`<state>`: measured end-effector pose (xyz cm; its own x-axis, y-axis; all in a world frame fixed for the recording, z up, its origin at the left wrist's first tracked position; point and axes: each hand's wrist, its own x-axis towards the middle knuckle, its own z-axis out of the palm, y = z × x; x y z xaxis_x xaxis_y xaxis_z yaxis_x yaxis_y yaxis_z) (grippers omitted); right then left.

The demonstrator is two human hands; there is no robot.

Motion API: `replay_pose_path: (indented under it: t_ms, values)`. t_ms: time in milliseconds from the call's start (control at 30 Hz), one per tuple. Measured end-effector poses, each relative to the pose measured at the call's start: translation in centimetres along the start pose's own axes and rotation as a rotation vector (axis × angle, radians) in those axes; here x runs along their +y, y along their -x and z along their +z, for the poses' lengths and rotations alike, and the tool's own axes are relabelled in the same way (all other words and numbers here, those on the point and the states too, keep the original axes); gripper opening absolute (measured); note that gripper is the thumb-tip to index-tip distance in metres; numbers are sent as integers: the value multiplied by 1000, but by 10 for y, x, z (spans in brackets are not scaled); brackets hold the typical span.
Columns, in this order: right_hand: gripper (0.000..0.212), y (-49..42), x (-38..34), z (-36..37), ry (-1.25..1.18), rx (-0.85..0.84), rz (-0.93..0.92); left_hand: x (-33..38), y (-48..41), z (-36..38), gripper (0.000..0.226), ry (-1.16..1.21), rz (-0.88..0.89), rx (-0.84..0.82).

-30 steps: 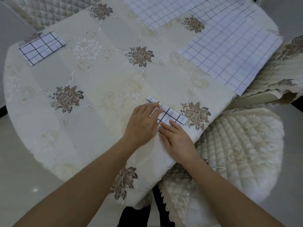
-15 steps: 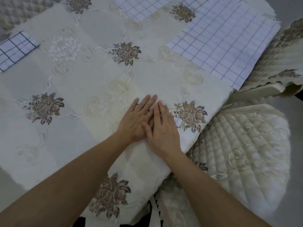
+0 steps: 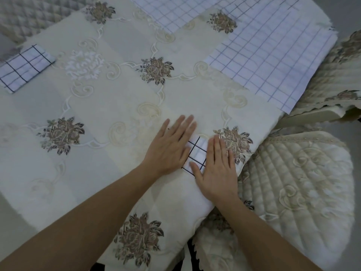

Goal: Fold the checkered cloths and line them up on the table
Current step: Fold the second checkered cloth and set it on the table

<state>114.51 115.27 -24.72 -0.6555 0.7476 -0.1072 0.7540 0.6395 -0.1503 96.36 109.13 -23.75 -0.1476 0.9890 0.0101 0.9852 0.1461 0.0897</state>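
A small folded white cloth with black checks [image 3: 197, 153] lies near the table's front right edge. My left hand [image 3: 170, 147] lies flat on its left part, fingers straight. My right hand [image 3: 216, 169] presses flat on its right part. Only a strip of the cloth shows between the two hands. Another folded checkered cloth [image 3: 23, 67] lies at the far left of the table. Two unfolded checkered cloths lie at the back: one large at the right [image 3: 273, 59], one at the top middle [image 3: 175, 10].
The table carries a cream embroidered tablecloth [image 3: 117, 98] with brown flower motifs. A quilted cream chair seat [image 3: 298, 188] stands right of the table edge, another chair [image 3: 343, 75] behind it. A quilted surface [image 3: 29, 12] shows at the top left.
My hands were side by side over the folded cloth; they have slid apart, left hand leftward and right hand rightward, uncovering a strip of the cloth between them.
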Motion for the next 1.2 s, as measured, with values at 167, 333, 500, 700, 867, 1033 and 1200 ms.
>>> replay_pose_path:
  t_ms: [167, 333, 500, 700, 867, 1033, 1200]
  values:
    - [89, 0, 1, 0, 5, 6, -25, -8, 6, 11, 61, -3, 189, -72]
    - [89, 0, 1, -1, -4, -21, -18, -28, 13, 10, 69, -24, 133, -93]
    - [91, -2, -3, -17, -39, -56, -9, -28, 13, 7, 70, -26, 142, -108]
    - [87, -27, -5, -32, 22, -43, -384, -23, 13, -2, 71, -41, 143, -133]
    - [93, -32, 1, -11, -5, -105, -457, -25, 9, -2, 76, -61, 124, -167]
    - [93, -26, 21, -10, -34, -114, -525, -25, 10, -5, 76, -38, 104, -195]
    - [92, -27, 29, -13, -20, -126, -544, -23, 8, -4, 75, -46, 90, -197]
